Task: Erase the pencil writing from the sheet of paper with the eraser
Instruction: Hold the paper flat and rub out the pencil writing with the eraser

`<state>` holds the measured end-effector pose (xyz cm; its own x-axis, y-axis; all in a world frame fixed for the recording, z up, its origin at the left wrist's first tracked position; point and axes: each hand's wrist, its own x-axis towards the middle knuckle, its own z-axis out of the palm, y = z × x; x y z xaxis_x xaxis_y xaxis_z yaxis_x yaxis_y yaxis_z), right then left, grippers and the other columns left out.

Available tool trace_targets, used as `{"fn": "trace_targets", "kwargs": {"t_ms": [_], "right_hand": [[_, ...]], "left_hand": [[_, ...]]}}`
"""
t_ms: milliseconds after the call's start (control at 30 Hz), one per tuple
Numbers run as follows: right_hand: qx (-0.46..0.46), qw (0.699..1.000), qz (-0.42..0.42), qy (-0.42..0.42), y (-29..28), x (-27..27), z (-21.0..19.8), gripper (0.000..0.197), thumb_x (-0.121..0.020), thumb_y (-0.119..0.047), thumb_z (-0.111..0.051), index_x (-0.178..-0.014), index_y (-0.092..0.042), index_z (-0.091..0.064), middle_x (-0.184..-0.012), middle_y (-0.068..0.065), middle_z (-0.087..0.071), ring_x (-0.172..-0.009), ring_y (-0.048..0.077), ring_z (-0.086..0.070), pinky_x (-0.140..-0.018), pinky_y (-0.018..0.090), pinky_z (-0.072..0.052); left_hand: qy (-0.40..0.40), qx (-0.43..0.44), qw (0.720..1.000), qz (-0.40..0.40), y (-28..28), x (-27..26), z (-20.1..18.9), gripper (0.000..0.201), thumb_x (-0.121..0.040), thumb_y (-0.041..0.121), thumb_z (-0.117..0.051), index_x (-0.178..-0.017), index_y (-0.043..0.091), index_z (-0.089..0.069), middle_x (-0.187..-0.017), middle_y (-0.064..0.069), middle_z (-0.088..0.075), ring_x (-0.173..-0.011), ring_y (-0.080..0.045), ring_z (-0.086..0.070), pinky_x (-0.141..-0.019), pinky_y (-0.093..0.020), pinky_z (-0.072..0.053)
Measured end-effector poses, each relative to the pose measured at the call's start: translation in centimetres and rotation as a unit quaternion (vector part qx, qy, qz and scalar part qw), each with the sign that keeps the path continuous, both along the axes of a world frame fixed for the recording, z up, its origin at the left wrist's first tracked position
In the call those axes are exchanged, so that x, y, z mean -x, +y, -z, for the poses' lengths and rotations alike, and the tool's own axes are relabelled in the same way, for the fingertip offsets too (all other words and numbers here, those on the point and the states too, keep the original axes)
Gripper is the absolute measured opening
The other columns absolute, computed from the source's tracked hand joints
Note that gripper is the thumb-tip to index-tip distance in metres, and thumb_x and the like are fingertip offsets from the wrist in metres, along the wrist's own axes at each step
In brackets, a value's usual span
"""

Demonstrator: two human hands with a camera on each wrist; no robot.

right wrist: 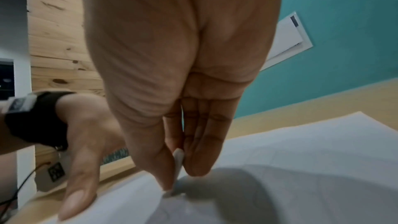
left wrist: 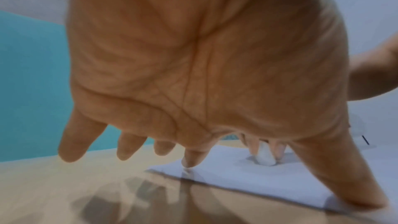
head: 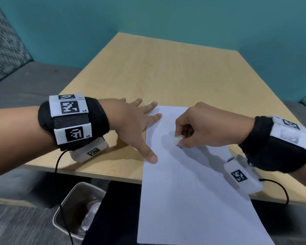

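Light wooden rectangular table (head: 148, 71), bearing a white rectangular sheet of paper (head: 193, 200) near its front edge. Long axis of the sheet running from the far left corner toward the viewer, near end overhanging the table edge and unsupported. Faint pencil lines (head: 179, 171) just visible in the middle of the sheet.

Left hand (head: 134, 119) spread flat, fingers straight, gripping nothing; fingertips and thumb pressing the sheet's left margin. Right hand (head: 200, 124) curled, thumb and fingers pinching a small white eraser (head: 177, 139), held roughly upright with its lower end on the paper in the sheet's upper half; right-wrist view confirms the contact (right wrist: 178, 161).

Risks, by judgement: creasing or tearing if rubbed hard toward the unsupported overhang; bunching of the sheet if stroked toward the pinning hand rather than away; slipping of the whole sheet if the left hand's pressure eases; smearing of graphite from a dirty eraser tip.
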<state>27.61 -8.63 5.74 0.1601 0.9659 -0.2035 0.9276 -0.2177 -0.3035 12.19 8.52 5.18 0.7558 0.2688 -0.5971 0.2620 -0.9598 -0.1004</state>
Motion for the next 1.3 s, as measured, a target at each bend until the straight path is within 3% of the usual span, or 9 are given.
{"fn": "trace_targets", "kwargs": {"t_ms": [167, 233, 367, 500, 600, 767, 867, 1033, 1300], "right_hand": [[-0.008, 1.0, -0.005, -0.027, -0.2, 0.3, 0.2, 0.004, -0.087, -0.029, -0.078, -0.089, -0.025, -0.077, -0.068, -0.015, -0.072, -0.073, 0.002, -0.067, -0.071, 0.034, -0.06], [-0.019, 0.999, -0.025, -0.033, 0.2, 0.6, -0.1, 0.008, -0.088, -0.028, -0.077, -0.095, -0.024, -0.079, -0.07, -0.015, -0.07, -0.073, 0.003, -0.068, -0.073, 0.03, -0.059], [-0.067, 0.996, -0.061, -0.012, 1.7, 1.6, 0.5, 0.017, -0.088, -0.025, -0.079, -0.104, -0.021, -0.081, -0.068, -0.018, -0.068, -0.068, -0.006, -0.064, -0.069, 0.01, -0.051], [-0.045, 0.997, -0.043, 0.035, 1.9, 1.2, 0.9, 0.018, -0.086, -0.026, -0.082, -0.104, -0.022, -0.082, -0.067, -0.014, -0.072, -0.071, 0.001, -0.07, -0.07, 0.017, -0.056], [0.006, 0.996, -0.073, 0.053, 1.7, 0.8, 0.1, 0.018, -0.084, -0.029, -0.087, -0.101, -0.027, -0.082, -0.071, -0.018, -0.072, -0.073, 0.0, -0.069, -0.068, 0.013, -0.054], [-0.062, 0.996, -0.069, 0.005, 2.2, 0.7, 0.9, 0.02, -0.085, -0.023, -0.082, -0.105, -0.021, -0.082, -0.065, -0.018, -0.067, -0.068, -0.005, -0.066, -0.066, 0.01, -0.051], [-0.047, 0.994, -0.098, 0.013, 1.4, 1.4, 0.8, 0.017, -0.086, -0.026, -0.083, -0.103, -0.022, -0.082, -0.07, -0.015, -0.071, -0.072, -0.003, -0.067, -0.068, 0.012, -0.053], [-0.052, 0.995, -0.069, -0.042, 1.4, 0.5, 0.4, 0.013, -0.086, -0.026, -0.077, -0.098, -0.022, -0.081, -0.068, -0.011, -0.073, -0.069, 0.005, -0.068, -0.071, 0.029, -0.058], [-0.041, 0.995, -0.069, -0.051, 0.7, 1.0, 0.5, 0.008, -0.087, -0.028, -0.074, -0.092, -0.023, -0.078, -0.07, -0.011, -0.072, -0.066, 0.008, -0.067, -0.067, 0.033, -0.058]], "left_hand": [[-0.018, -0.002, 1.0, 0.021, -1.1, 0.8, 0.1, 0.141, -0.062, 0.105, -0.049, -0.169, 0.032, 0.007, -0.176, 0.006, -0.006, -0.161, -0.022, -0.012, -0.125, -0.06, -0.021], [-0.023, -0.006, 0.999, 0.024, -1.2, 1.3, 0.5, 0.145, -0.059, 0.106, -0.05, -0.168, 0.033, 0.01, -0.177, 0.008, 0.002, -0.162, -0.023, -0.009, -0.125, -0.065, -0.016], [-0.028, -0.004, 1.0, 0.013, -0.8, 1.8, 1.0, 0.145, -0.053, 0.11, -0.047, -0.164, 0.043, 0.019, -0.175, 0.015, 0.018, -0.164, -0.028, 0.0, -0.124, -0.073, -0.004], [-0.013, -0.012, 1.0, 0.005, -0.9, 1.7, 1.1, 0.143, -0.054, 0.11, -0.044, -0.161, 0.047, 0.025, -0.172, 0.018, 0.025, -0.164, -0.033, 0.0, -0.122, -0.076, -0.001], [-0.009, -0.015, 1.0, 0.001, -1.0, 1.6, 1.0, 0.143, -0.054, 0.11, -0.046, -0.16, 0.047, 0.027, -0.171, 0.018, 0.027, -0.164, -0.035, 0.0, -0.12, -0.077, 0.001], [-0.026, -0.034, 0.999, 0.025, -0.8, 1.5, 1.2, 0.145, -0.05, 0.114, -0.041, -0.161, 0.048, 0.025, -0.174, 0.015, 0.02, -0.163, -0.04, 0.005, -0.121, -0.074, 0.009], [-0.031, -0.047, 0.998, 0.033, -0.7, 1.5, 1.4, 0.145, -0.049, 0.114, -0.038, -0.161, 0.047, 0.026, -0.175, 0.013, 0.019, -0.162, -0.04, 0.011, -0.121, -0.072, 0.013], [-0.03, -0.056, 0.997, 0.032, -0.9, 1.4, 1.2, 0.145, -0.051, 0.114, -0.037, -0.161, 0.044, 0.026, -0.175, 0.011, 0.02, -0.16, -0.046, 0.013, -0.121, -0.071, 0.015], [-0.027, -0.063, 0.997, 0.035, -0.9, 1.2, 1.4, 0.147, -0.051, 0.114, -0.036, -0.161, 0.042, 0.028, -0.175, 0.007, 0.02, -0.158, -0.052, 0.013, -0.122, -0.07, 0.016]]}}
